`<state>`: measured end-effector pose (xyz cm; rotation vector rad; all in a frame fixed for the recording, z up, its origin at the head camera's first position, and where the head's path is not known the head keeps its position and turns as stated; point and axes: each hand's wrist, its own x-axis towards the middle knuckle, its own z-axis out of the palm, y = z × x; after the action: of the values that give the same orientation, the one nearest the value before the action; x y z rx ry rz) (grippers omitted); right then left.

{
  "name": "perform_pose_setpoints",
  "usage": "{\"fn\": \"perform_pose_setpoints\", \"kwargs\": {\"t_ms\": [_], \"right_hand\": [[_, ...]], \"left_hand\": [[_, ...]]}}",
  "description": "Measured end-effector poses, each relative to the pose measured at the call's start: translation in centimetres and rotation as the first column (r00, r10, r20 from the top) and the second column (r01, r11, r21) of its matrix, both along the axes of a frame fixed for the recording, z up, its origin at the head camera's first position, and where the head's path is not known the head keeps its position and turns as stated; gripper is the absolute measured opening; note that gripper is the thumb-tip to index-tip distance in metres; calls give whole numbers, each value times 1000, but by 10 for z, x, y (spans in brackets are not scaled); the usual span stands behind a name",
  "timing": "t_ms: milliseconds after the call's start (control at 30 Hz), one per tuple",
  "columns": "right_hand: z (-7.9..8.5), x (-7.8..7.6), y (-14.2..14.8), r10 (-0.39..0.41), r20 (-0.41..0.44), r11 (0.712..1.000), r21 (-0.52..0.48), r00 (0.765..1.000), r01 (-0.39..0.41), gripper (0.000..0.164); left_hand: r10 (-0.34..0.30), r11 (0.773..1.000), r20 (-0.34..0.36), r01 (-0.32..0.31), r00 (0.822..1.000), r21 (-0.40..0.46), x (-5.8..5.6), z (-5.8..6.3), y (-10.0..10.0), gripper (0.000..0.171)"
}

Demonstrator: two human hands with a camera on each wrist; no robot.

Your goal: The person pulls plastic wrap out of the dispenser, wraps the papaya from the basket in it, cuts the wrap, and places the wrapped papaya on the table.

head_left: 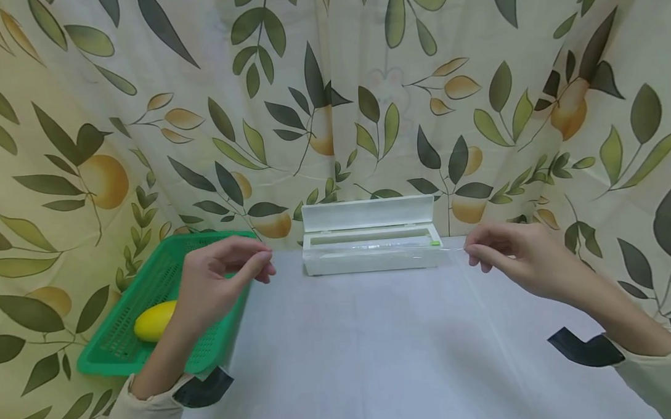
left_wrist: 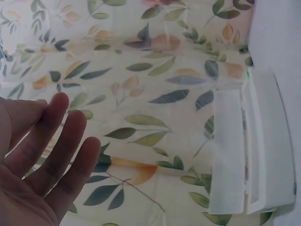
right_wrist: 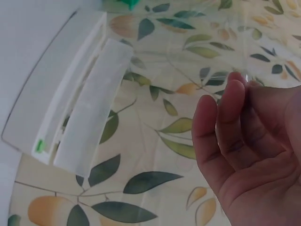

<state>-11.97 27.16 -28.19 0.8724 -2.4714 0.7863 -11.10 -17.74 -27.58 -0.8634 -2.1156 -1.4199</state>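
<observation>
A sheet of clear cling film stretches between my two raised hands and shows mainly as thin shiny lines. My left hand pinches its left end between thumb and forefinger, beside the green basket. At the other end, my right hand pinches the film between thumb and fingertips. Behind the film, a white cling film box stands on the table with its lid flipped up. A small green slider sits at the right end of the box.
On the left, a green plastic basket holds a smooth yellow fruit, partly hidden by my left forearm. White cloth covers the table. A leaf-patterned curtain hangs behind and along both sides.
</observation>
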Motion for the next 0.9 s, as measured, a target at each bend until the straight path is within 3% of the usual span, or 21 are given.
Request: {"fn": "perform_pose_setpoints", "kwargs": {"t_ms": [267, 467, 567, 667, 800, 833, 900], "right_hand": [[-8, 30, 12, 17, 3, 1000, 11, 1000, -17, 38], [-21, 58, 21, 39, 19, 999, -6, 999, -39, 44], [-31, 67, 25, 91, -16, 995, -34, 996, -91, 49], [-48, 71, 28, 201, 7, 970, -138, 980, -198, 49], [-73, 77, 32, 284, 73, 930, -262, 956, -257, 51], [-78, 80, 32, 267, 101, 937, -259, 958, -234, 53], [-88, 85, 33, 258, 133, 938, -270, 957, -215, 53]], "left_hand": [[-56, 998, 124, 52, 991, 33, 32, -28, -6, 20], [-122, 992, 161, 117, 979, 39, 56, -43, 0, 24], [-158, 987, 179, 152, 971, 50, 64, -53, 1, 25], [-204, 978, 195, 192, 959, 76, 72, -68, 1, 26], [-207, 975, 275, 174, 939, 140, 81, -94, 3, 22], [-200, 975, 311, 155, 929, 162, 83, -100, 5, 19], [-162, 976, 424, 82, 891, 201, 83, -113, 11, 10]]}}
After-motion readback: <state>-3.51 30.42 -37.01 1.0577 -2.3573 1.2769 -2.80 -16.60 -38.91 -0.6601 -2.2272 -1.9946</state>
